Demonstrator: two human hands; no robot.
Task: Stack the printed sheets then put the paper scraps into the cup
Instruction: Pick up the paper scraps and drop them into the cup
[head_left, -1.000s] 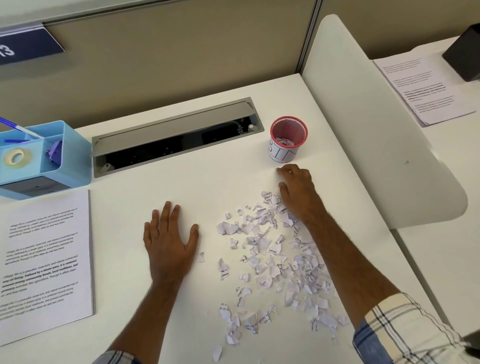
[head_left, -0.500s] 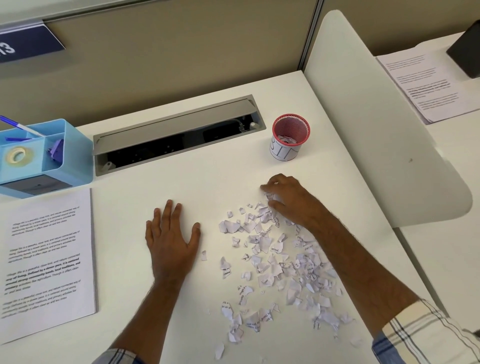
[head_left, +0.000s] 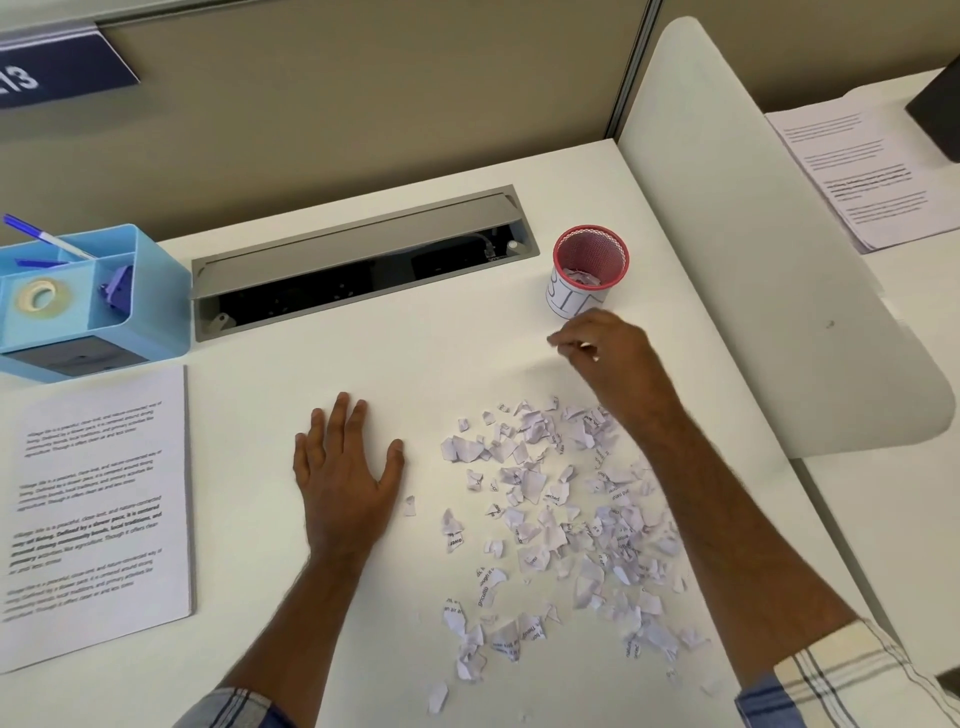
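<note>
A red mesh cup with a white paper label stands at the back right of the white desk, with a few scraps inside. Several torn paper scraps lie scattered in front of it. My right hand hovers just in front of the cup, raised off the desk, its fingertips pinching a small white scrap. My left hand lies flat on the desk, fingers straight, left of the scraps. A neat stack of printed sheets lies at the left edge.
A light blue desk organiser with tape and pens sits at the back left. A grey cable tray with its lid open runs along the back. A white divider panel stands on the right, with more printed sheets on the desk beyond it.
My right hand dipped into the top of the scrap pile, closed its fingers on a scrap and rose toward the cup. My left hand stayed flat.
</note>
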